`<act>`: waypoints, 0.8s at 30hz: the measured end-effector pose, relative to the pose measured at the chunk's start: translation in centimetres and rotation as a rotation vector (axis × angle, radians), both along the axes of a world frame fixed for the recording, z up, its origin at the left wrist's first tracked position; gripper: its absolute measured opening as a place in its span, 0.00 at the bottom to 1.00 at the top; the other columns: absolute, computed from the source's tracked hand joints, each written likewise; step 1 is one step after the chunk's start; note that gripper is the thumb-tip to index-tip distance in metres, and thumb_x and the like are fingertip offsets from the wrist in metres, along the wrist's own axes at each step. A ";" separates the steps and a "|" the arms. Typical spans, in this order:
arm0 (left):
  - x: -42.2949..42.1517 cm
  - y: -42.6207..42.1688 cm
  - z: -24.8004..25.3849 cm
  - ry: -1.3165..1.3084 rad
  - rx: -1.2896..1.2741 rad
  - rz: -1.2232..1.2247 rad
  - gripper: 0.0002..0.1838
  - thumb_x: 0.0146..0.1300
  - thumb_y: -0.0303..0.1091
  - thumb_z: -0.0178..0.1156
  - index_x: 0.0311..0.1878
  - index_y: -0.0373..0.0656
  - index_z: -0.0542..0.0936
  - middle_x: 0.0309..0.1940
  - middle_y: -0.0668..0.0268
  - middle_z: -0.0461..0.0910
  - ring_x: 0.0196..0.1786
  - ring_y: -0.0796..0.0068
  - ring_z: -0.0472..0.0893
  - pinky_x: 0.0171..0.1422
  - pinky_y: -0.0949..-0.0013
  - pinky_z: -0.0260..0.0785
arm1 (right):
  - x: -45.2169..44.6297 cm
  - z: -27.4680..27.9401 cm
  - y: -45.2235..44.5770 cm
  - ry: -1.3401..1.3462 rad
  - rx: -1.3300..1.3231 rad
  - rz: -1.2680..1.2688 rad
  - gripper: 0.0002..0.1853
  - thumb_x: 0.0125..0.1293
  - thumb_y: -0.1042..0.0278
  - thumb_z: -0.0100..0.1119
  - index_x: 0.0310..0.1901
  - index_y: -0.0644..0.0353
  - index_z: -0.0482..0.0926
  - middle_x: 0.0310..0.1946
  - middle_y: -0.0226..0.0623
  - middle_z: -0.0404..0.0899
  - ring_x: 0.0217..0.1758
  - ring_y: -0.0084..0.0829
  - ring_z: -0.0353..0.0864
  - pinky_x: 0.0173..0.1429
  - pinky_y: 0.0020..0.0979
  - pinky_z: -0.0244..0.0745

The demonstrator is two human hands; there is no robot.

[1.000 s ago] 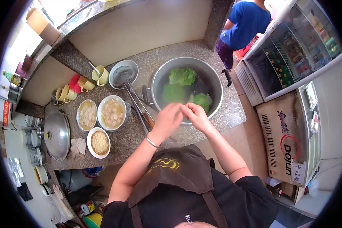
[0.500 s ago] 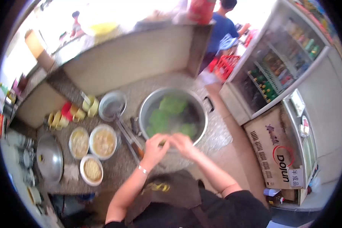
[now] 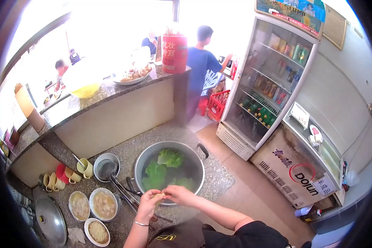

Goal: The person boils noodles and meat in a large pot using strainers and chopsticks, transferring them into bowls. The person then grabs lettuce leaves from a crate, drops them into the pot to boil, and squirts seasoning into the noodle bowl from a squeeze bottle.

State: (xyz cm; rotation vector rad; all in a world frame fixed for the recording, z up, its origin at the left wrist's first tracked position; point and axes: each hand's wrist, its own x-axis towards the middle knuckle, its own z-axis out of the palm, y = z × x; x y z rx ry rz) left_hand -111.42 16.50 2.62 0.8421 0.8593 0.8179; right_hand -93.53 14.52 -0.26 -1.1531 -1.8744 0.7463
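My left hand (image 3: 148, 203), with a bracelet at its wrist, pinches a small yellowish piece (image 3: 159, 199) whose kind I cannot make out. The fingers of my right hand (image 3: 181, 195) are bent and pressed together at the same piece. Both hands are over the near rim of a large metal pot (image 3: 203, 167). Steaming liquid fills the pot, and green lettuce leaves (image 3: 156, 172) float in it. Left of the pot, a strainer ladle (image 3: 108, 168) rests in a metal bowl (image 3: 97, 160), its handle reaching toward me.
Bowls of pale food (image 3: 103, 204), a bowl of noodles (image 3: 97, 232), a metal lid (image 3: 51, 221) and several cups (image 3: 85, 168) stand at left. A raised ledge (image 3: 99, 99) borders the counter. A person (image 3: 202, 66) stands beyond, near a drinks fridge (image 3: 273, 82).
The view has tilted up, showing more of the ledge and fridge. My hands stay together at the pot's near rim, and the small piece shows more clearly between the fingers.
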 end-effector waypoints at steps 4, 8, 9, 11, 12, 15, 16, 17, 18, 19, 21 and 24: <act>0.2 0.3 -0.4 0.000 0.007 -0.030 0.11 0.57 0.21 0.60 0.44 0.35 0.72 0.37 0.61 0.79 0.38 0.73 0.81 0.44 0.72 0.77 | 1.0 1.7 0.3 -0.145 0.124 0.082 0.11 0.58 0.68 0.59 0.42 0.59 0.76 0.33 0.41 0.77 0.38 0.42 0.78 0.41 0.36 0.74; 0.3 0.0 -0.3 0.138 0.139 -0.024 0.10 0.59 0.23 0.59 0.43 0.35 0.72 0.36 0.61 0.80 0.36 0.72 0.82 0.42 0.72 0.77 | 0.8 2.1 0.1 -0.114 0.079 0.085 0.11 0.58 0.68 0.59 0.42 0.60 0.77 0.34 0.41 0.78 0.38 0.42 0.79 0.41 0.36 0.74; 0.2 0.0 -0.6 0.116 0.125 -0.023 0.10 0.59 0.24 0.59 0.43 0.35 0.72 0.36 0.61 0.80 0.35 0.72 0.82 0.41 0.72 0.77 | 0.7 2.1 0.0 -0.096 0.074 0.065 0.11 0.58 0.68 0.60 0.42 0.60 0.77 0.34 0.42 0.78 0.38 0.41 0.79 0.41 0.35 0.74; -0.1 -0.3 -0.9 0.075 0.082 -0.015 0.09 0.59 0.24 0.59 0.42 0.35 0.72 0.35 0.61 0.80 0.35 0.73 0.81 0.40 0.72 0.77 | 0.6 2.0 -0.2 -0.078 0.065 0.047 0.11 0.58 0.68 0.60 0.42 0.60 0.77 0.34 0.42 0.78 0.38 0.41 0.79 0.41 0.35 0.74; -0.4 -0.6 -1.1 0.038 0.041 -0.011 0.09 0.59 0.24 0.59 0.42 0.36 0.72 0.35 0.61 0.80 0.34 0.73 0.81 0.39 0.73 0.76 | 0.6 2.1 -0.3 -0.084 0.045 0.072 0.11 0.58 0.68 0.60 0.42 0.61 0.77 0.34 0.42 0.78 0.38 0.41 0.79 0.41 0.35 0.74; -0.2 -0.7 -1.3 0.056 0.057 -0.005 0.07 0.59 0.24 0.59 0.39 0.36 0.73 0.33 0.62 0.80 0.32 0.74 0.80 0.38 0.73 0.75 | 0.9 2.7 -0.3 -0.091 0.013 0.102 0.11 0.58 0.68 0.60 0.42 0.61 0.77 0.34 0.42 0.78 0.38 0.40 0.79 0.41 0.35 0.74; -0.1 -0.7 -1.4 0.060 0.051 -0.005 0.07 0.59 0.24 0.59 0.39 0.36 0.73 0.33 0.62 0.80 0.32 0.74 0.80 0.38 0.73 0.75 | 1.0 2.9 -0.4 -0.097 0.007 0.107 0.11 0.58 0.68 0.60 0.42 0.61 0.77 0.34 0.42 0.78 0.38 0.39 0.79 0.41 0.35 0.74; -0.1 -0.7 -1.5 0.069 0.063 0.002 0.06 0.59 0.24 0.59 0.38 0.37 0.73 0.32 0.62 0.80 0.31 0.75 0.80 0.37 0.73 0.74 | 0.9 3.0 -0.4 -0.093 0.001 0.108 0.11 0.58 0.68 0.60 0.42 0.61 0.77 0.34 0.42 0.78 0.38 0.39 0.79 0.41 0.35 0.74; -0.1 -0.8 -1.6 0.077 0.076 0.008 0.05 0.58 0.24 0.59 0.36 0.37 0.74 0.31 0.62 0.80 0.30 0.75 0.79 0.37 0.73 0.74 | 0.8 3.1 -0.5 -0.065 0.003 0.116 0.11 0.58 0.67 0.61 0.41 0.61 0.77 0.33 0.42 0.78 0.37 0.40 0.79 0.40 0.34 0.74; 0.0 -0.8 -1.7 0.075 0.081 0.009 0.05 0.58 0.24 0.59 0.36 0.37 0.74 0.31 0.62 0.80 0.30 0.75 0.79 0.37 0.73 0.74 | 0.9 3.3 -0.3 -0.043 0.016 0.123 0.11 0.58 0.67 0.61 0.40 0.61 0.77 0.31 0.42 0.78 0.36 0.40 0.79 0.40 0.34 0.74; 0.1 -1.3 -2.1 0.123 0.167 0.035 0.03 0.58 0.23 0.59 0.34 0.37 0.74 0.29 0.63 0.80 0.29 0.76 0.79 0.36 0.74 0.73 | 0.8 3.6 -0.7 -0.047 -0.038 0.096 0.11 0.60 0.65 0.60 0.39 0.62 0.76 0.30 0.42 0.78 0.33 0.40 0.79 0.38 0.34 0.73; 0.3 -2.4 -1.6 0.096 0.161 0.067 0.04 0.57 0.23 0.60 0.35 0.37 0.75 0.30 0.63 0.80 0.30 0.76 0.79 0.36 0.74 0.73 | 0.7 3.4 -1.2 -0.099 -0.133 0.092 0.12 0.63 0.60 0.57 0.37 0.62 0.75 0.26 0.42 0.78 0.29 0.39 0.78 0.35 0.33 0.71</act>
